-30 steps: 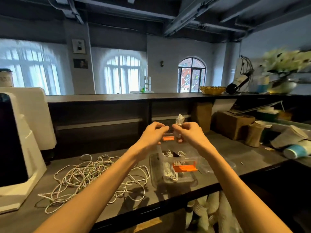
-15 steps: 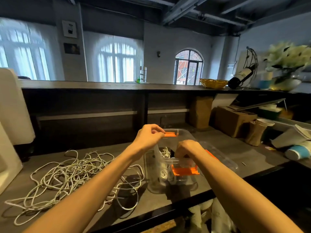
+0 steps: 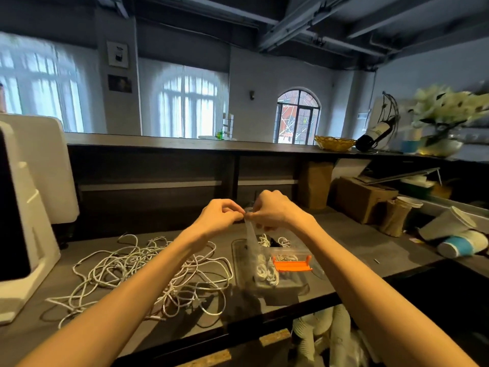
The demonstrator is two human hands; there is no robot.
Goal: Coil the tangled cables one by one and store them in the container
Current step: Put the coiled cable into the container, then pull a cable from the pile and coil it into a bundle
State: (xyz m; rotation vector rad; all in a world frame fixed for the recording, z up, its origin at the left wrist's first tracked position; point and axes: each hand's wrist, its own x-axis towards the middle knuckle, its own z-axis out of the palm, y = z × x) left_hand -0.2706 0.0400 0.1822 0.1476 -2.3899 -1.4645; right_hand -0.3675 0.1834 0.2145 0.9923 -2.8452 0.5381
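Since half a second ago my right hand (image 3: 275, 210) has risen out of the container (image 3: 267, 284) to meet my left hand (image 3: 217, 219); both pinch a clear strip (image 3: 250, 231) above it. Coiled cables (image 3: 266, 271) lie inside; the tangled cables (image 3: 148, 271) lie just left.

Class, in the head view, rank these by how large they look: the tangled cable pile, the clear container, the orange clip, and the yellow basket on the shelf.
1. Cable pile
2. Container
3 and 4. Orange clip and yellow basket: they look alike in size, and the basket stands much farther off, so unranked.
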